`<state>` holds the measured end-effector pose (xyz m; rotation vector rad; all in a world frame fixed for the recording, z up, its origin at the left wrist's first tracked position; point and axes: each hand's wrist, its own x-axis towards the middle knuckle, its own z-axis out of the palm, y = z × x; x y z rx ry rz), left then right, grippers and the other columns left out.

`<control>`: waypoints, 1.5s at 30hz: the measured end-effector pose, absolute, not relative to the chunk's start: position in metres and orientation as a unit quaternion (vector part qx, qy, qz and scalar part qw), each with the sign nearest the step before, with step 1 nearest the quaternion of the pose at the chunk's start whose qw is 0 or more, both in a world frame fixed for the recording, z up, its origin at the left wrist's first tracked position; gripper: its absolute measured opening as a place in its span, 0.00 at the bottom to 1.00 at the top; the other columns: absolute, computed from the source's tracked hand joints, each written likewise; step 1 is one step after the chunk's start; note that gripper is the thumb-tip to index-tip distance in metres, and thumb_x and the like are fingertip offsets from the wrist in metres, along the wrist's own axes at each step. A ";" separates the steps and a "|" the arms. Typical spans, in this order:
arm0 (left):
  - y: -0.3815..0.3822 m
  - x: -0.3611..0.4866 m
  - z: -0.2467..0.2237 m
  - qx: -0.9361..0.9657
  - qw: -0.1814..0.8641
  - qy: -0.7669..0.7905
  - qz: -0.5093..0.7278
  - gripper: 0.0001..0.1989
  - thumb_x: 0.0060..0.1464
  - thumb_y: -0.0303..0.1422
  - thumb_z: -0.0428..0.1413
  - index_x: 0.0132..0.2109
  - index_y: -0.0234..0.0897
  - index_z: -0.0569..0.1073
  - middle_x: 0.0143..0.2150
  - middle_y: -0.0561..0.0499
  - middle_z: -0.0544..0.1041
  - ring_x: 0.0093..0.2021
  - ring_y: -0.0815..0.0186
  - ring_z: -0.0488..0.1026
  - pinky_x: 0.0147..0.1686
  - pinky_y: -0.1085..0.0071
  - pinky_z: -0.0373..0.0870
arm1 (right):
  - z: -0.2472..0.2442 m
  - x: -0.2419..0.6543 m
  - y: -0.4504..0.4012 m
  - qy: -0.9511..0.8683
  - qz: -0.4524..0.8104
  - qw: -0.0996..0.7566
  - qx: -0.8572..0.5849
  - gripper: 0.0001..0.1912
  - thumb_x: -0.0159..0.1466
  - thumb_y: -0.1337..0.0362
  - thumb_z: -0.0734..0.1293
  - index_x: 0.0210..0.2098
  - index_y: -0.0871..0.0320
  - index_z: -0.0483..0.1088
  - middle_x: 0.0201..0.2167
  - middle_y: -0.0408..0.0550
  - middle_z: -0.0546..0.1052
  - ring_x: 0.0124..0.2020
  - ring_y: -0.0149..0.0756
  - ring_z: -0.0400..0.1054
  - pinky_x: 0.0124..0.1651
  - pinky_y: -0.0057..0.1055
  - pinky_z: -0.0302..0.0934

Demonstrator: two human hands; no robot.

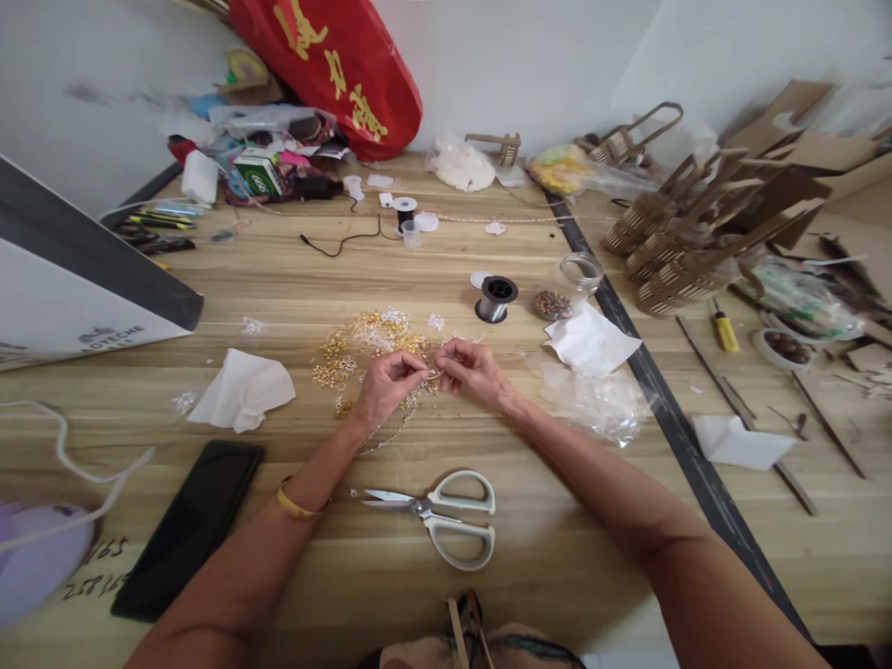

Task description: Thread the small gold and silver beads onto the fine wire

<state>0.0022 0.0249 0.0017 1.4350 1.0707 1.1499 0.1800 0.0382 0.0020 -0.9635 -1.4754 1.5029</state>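
My left hand [391,383] is closed in a pinch over the middle of the table. From beneath its fingertips a thin silvery beaded strand [390,439] trails down onto the wood. Close by on the right, my right hand [479,373] also pinches, its fingertips almost meeting the left ones. A tiny shiny bit shows between them, too small to make out. Gold-coloured jewellery findings [335,358] lie in a loose pile just behind and left of the hands. Scissors with white handles [428,506] rest spread apart on the table, nearer my body.
Behind the hands stand a wire spool [496,299] and a clear jar of beads [557,299]. A black phone [190,530] and white paper [242,390] lie left. Plastic bags [599,404] lie right, before a dark strip [669,418]. Small woven baskets [673,242] stand beyond it.
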 end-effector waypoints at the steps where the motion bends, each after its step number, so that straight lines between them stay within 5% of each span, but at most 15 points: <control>1: 0.025 0.002 0.002 0.589 0.484 0.444 0.471 0.07 0.44 0.33 0.64 0.28 0.34 0.75 0.28 0.50 0.76 0.30 0.67 0.71 0.32 0.71 0.68 | 0.003 0.180 0.038 -0.572 0.607 0.403 -0.377 0.18 0.59 0.50 0.68 0.33 0.59 0.67 0.18 0.41 0.73 0.19 0.29 0.70 0.22 0.24 0.62; 17: 0.025 0.001 0.003 0.548 0.478 0.470 0.501 0.07 0.44 0.34 0.63 0.29 0.34 0.75 0.33 0.49 0.77 0.36 0.66 0.73 0.40 0.69 0.70 | 0.001 0.177 0.036 -0.535 0.646 0.396 -0.374 0.19 0.58 0.50 0.70 0.34 0.60 0.67 0.27 0.45 0.77 0.28 0.32 0.76 0.26 0.22 0.65; 36: 0.024 0.003 0.003 0.567 0.483 0.485 0.460 0.10 0.46 0.37 0.62 0.29 0.35 0.72 0.23 0.55 0.72 0.22 0.73 0.63 0.22 0.75 0.59 | 0.000 0.178 0.036 -0.545 0.631 0.398 -0.383 0.18 0.59 0.49 0.69 0.34 0.59 0.66 0.23 0.42 0.76 0.21 0.27 0.70 0.24 0.23 0.61; 41: 0.023 0.002 0.006 0.595 0.466 0.482 0.444 0.08 0.48 0.35 0.61 0.30 0.36 0.73 0.24 0.54 0.72 0.24 0.71 0.66 0.25 0.74 0.61 | 0.000 0.178 0.036 -0.556 0.618 0.401 -0.384 0.18 0.59 0.49 0.68 0.34 0.58 0.65 0.23 0.41 0.75 0.21 0.28 0.69 0.24 0.24 0.61; 45: 0.023 0.002 0.013 0.628 0.467 0.450 0.429 0.07 0.49 0.34 0.60 0.30 0.35 0.74 0.35 0.48 0.78 0.33 0.66 0.73 0.32 0.72 0.67 | 0.003 0.181 0.037 -0.571 0.600 0.419 -0.372 0.17 0.60 0.50 0.68 0.34 0.59 0.65 0.23 0.42 0.75 0.22 0.28 0.70 0.25 0.25 0.61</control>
